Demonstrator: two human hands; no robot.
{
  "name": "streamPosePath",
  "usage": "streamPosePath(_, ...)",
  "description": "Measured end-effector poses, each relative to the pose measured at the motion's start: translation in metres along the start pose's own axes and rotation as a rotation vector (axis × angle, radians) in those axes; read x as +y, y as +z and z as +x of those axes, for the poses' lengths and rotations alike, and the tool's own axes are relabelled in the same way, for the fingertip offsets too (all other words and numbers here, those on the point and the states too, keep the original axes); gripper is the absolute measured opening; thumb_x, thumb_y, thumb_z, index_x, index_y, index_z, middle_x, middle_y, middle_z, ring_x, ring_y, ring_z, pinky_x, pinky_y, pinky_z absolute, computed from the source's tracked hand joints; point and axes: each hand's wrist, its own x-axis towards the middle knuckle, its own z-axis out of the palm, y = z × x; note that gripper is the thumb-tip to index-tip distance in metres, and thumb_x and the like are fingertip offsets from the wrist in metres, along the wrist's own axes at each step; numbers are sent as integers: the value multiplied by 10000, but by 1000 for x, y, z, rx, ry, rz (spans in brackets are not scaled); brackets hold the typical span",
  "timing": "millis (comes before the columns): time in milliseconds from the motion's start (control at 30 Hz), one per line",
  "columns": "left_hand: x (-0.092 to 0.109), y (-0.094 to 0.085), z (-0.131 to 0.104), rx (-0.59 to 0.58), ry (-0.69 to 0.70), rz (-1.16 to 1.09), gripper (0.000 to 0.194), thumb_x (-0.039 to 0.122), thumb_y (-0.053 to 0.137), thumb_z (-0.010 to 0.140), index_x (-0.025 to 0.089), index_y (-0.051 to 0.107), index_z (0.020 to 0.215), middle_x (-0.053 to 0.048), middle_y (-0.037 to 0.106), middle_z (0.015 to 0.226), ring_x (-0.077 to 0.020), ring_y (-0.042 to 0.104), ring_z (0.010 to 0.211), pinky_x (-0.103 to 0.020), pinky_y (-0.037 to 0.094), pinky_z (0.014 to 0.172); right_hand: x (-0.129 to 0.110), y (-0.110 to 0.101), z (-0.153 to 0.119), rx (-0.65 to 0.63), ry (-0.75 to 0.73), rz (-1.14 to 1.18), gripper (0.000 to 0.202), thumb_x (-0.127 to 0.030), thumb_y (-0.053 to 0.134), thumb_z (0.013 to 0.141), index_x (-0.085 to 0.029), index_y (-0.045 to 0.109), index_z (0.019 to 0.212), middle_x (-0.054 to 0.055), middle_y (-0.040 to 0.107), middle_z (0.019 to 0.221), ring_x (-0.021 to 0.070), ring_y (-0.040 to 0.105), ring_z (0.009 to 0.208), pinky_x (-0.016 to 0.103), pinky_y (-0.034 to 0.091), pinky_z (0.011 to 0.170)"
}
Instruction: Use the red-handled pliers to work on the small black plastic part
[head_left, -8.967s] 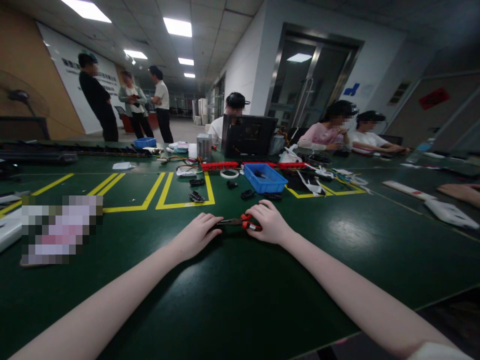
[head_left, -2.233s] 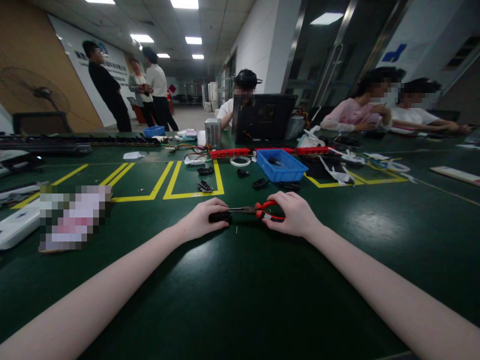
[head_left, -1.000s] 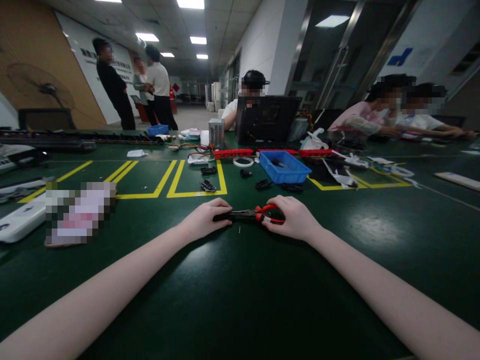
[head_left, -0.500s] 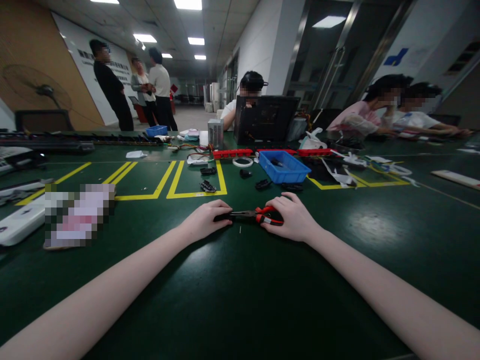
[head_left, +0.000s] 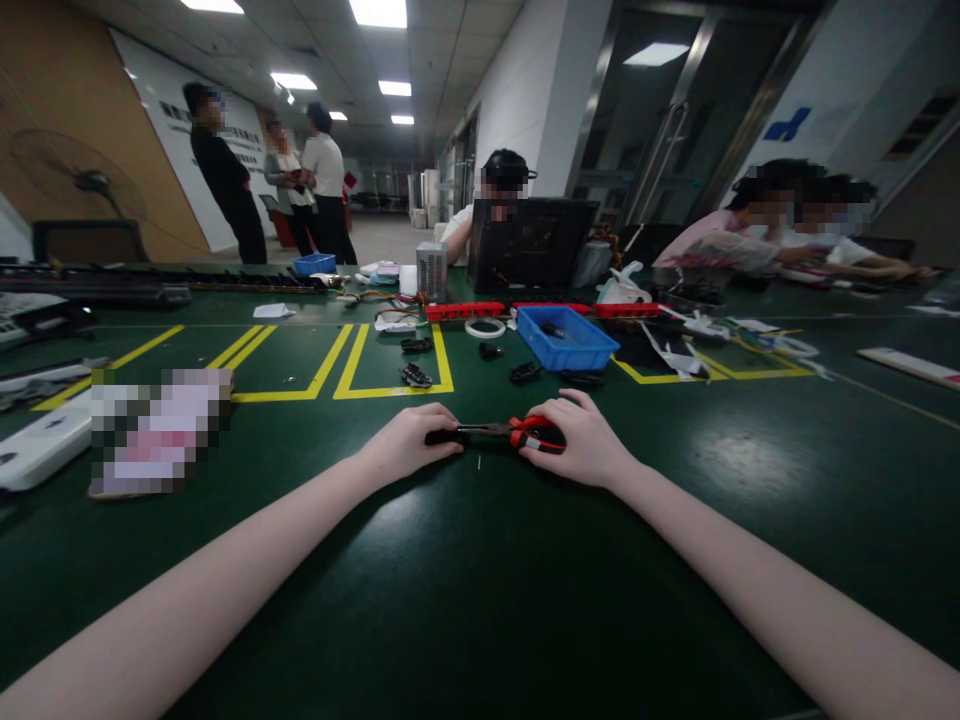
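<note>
My right hand (head_left: 574, 440) is closed around the red handles of a pair of long-nose pliers (head_left: 489, 431). The jaws point left and reach the fingertips of my left hand (head_left: 412, 440). Between the thumb and fingers of that hand is a small black part (head_left: 442, 437), mostly covered, so its kind does not show. The jaw tips meet this part; whether they grip it I cannot tell. A thin pale sliver (head_left: 479, 462) lies on the green tabletop (head_left: 480, 580) just below the pliers.
Beyond my hands stand a blue bin (head_left: 566, 340), several black plastic pieces (head_left: 415, 375) and a white ring (head_left: 485, 327). A phone (head_left: 169, 430) and a white device (head_left: 45, 440) lie at left. Behind a black computer case (head_left: 529, 245) sits a person; others are at right and far left.
The hands and pliers hold nearly the same pose, with only a slight shift left. The view has tilted a little. The people at right have leaned a bit.
</note>
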Motion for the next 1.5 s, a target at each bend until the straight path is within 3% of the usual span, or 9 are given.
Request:
streamPosePath(567,2,-2,2,-1,-2,-34,182,276,677,865,165,701,1007,-73,671,1082,-189,660,953,-343,542,875,-5,-2,1,23,-4,-58,345,-489,668,757,-183,620,908,61,702,840,225,646,786,470,339,1002)
streamPosePath(700,4,-4,3,-7,-16,-60,167,274,633,899,175,717,1004,-70,681,1075,-183,660,957,-337,538,878,-4,-1,0,-56,70,-30,352,-506,659,760,-196,616,921,47,696,843,217,619,752,403,416,824)
streamPosePath(833,5,-6,4,-12,-27,-86,148,259,649,886,179,721,988,-61,684,1070,-179,655,959,-335,532,883,-4,-1,0,-149,189,15,338,-523,639,770,-222,612,921,30,680,851,210,592,735,327,400,657)
streamPosePath(1500,3,-7,4,-8,-25,-163,160,244,688,849,162,689,987,-56,693,1010,-180,652,929,-333,516,861,-5,-2,0,-100,169,45,313,-489,639,784,-223,599,943,25,676,903,195,622,756,311,443,645)
